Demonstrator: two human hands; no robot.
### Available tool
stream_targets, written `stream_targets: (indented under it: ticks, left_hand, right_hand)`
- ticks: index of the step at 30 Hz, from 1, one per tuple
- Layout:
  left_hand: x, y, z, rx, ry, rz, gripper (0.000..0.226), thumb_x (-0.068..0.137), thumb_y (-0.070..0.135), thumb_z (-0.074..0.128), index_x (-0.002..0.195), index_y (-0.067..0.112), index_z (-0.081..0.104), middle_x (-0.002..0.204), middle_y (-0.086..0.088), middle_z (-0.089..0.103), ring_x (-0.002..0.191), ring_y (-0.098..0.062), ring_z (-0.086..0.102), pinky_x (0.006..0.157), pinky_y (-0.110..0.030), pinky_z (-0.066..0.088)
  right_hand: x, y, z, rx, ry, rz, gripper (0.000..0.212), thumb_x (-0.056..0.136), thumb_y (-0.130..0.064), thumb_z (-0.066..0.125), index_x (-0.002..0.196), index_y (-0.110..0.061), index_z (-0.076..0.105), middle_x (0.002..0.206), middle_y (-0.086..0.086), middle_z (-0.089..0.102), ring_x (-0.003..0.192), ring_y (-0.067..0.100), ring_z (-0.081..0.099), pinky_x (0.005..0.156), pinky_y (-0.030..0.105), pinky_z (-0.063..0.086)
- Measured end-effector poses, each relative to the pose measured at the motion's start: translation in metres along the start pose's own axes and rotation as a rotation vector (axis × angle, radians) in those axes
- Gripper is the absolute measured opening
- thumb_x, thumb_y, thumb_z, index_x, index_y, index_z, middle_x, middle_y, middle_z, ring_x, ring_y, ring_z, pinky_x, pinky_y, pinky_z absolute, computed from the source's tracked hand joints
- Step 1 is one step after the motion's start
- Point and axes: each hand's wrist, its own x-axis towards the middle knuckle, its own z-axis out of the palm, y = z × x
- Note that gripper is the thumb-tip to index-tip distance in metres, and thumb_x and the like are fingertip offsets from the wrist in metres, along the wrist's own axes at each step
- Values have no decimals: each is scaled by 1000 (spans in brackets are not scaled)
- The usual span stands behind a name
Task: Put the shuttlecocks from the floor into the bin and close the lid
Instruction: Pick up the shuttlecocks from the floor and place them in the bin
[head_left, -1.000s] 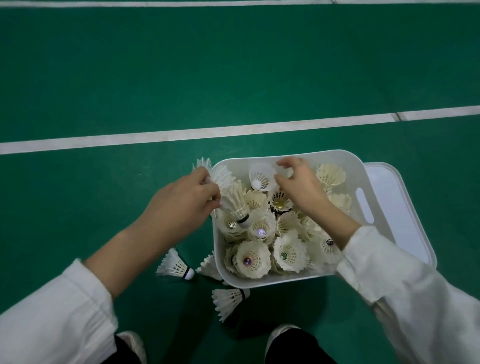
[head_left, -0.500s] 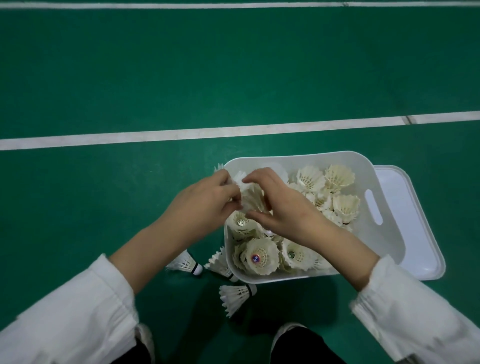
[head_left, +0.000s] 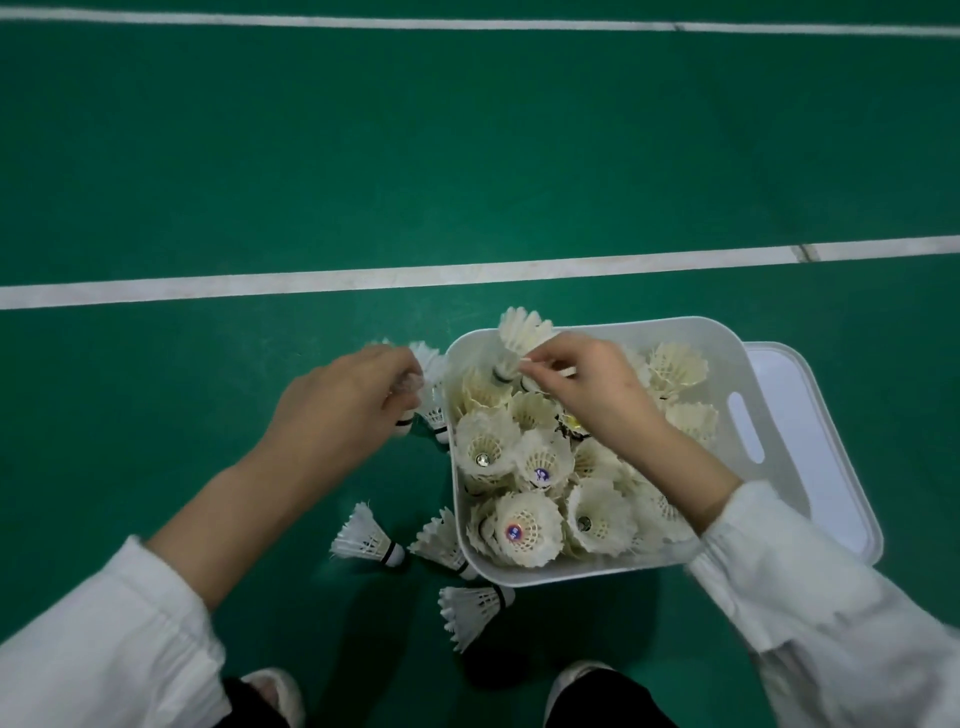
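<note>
Green court floor (head_left: 467, 156): loose shuttlecocks (head_left: 369, 540) lie beside bin (head_left: 727, 374), lid (head_left: 815, 415) alongside.

We see a green court floor (head_left: 467, 156) with two white lines (head_left: 363, 278) across it. On it sits a white bin (head_left: 597, 569), its lid (head_left: 810, 415) flat at the bin's right side. Three shuttlecocks (head_left: 366, 538) lie near the bin's near-left corner. Two shoes (head_left: 275, 691) at the bottom edge.

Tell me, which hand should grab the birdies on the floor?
Probably the left hand, though it grips some too: it is outside the bin, on the side where the floor shuttlecocks lie. The right hand is over the bin, pinching a shuttlecock.
</note>
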Motion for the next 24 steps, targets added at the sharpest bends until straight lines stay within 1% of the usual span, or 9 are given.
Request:
stream_targets:
  ticks: [2, 4, 8, 12, 14, 18, 20, 22, 24]
  left_hand:
    - [-2, -4, 1, 10, 56, 38, 7, 88, 26, 57, 94, 25, 60, 100, 11, 58, 89, -14, 53, 64, -27, 35]
    - [-1, -8, 3, 3, 88, 68, 5, 85, 24, 61, 90, 22, 63, 98, 8, 55, 93, -15, 50, 67, -28, 34]
    - [0, -14, 9, -29, 105, 98, 6, 83, 21, 65, 88, 18, 65, 92, 5, 52, 90, -17, 47, 69, -31, 39]
    - [-1, -16, 12, -60, 84, 105, 5, 85, 21, 61, 89, 19, 62, 90, 7, 51, 91, -14, 45, 73, -35, 44]
    - [-2, -14, 12, -82, 87, 110, 7, 85, 22, 61, 91, 19, 62, 90, 10, 48, 91, -10, 41, 76, -33, 42]
    - [-4, 1, 10, -121, 84, 149, 9, 86, 24, 60, 94, 20, 61, 91, 13, 46, 93, -4, 36, 78, -24, 33]
    - [-7, 15, 10, -149, 76, 191, 9, 85, 24, 60, 93, 20, 61, 90, 13, 47, 91, -5, 38, 77, -24, 35]
    - [-11, 29, 12, -140, 56, 257, 9, 86, 22, 59, 94, 19, 62, 93, 8, 52, 92, -10, 43, 75, -29, 41]
    - [-15, 40, 12, -84, 11, 292, 15, 88, 23, 56, 102, 19, 60, 102, 7, 53, 94, -13, 49, 70, -29, 40]
  right_hand:
    - [11, -2, 23, -77, -89, -41, 24, 91, -27, 57, 104, -11, 70, 104, 3, 68, 91, 16, 62, 84, 29, 49]
    - [20, 0, 43, -187, -135, -76, 24, 91, -26, 57, 101, -9, 71, 101, 7, 69, 89, 21, 62, 86, 35, 49]
    - [28, 11, 64, -271, -174, -70, 23, 91, -24, 58, 98, -9, 73, 95, 7, 72, 83, 20, 66, 84, 29, 51]
    - [24, 19, 64, -276, -238, -36, 23, 92, -25, 55, 102, -11, 71, 108, 5, 67, 91, 19, 64, 87, 35, 51]
    - [17, 12, 54, -293, -205, -74, 26, 93, -25, 52, 114, -15, 65, 121, 0, 60, 96, 17, 63, 89, 33, 50]
    - [-17, -18, 19, -37, -2, -216, 33, 91, -19, 54, 124, -19, 50, 124, -7, 45, 79, 4, 58, 73, 28, 53]
    - [-34, -29, 7, 6, -36, -324, 39, 87, -19, 58, 124, -21, 46, 127, -11, 38, 81, 5, 56, 69, 23, 52]
    - [-43, -30, 6, -36, -100, -356, 36, 85, -22, 61, 118, -21, 48, 122, -13, 41, 87, 5, 56, 73, 23, 50]
    - [-48, -22, 5, -52, -113, -315, 22, 86, -19, 63, 106, -16, 55, 102, -14, 48, 86, 6, 54, 73, 24, 47]
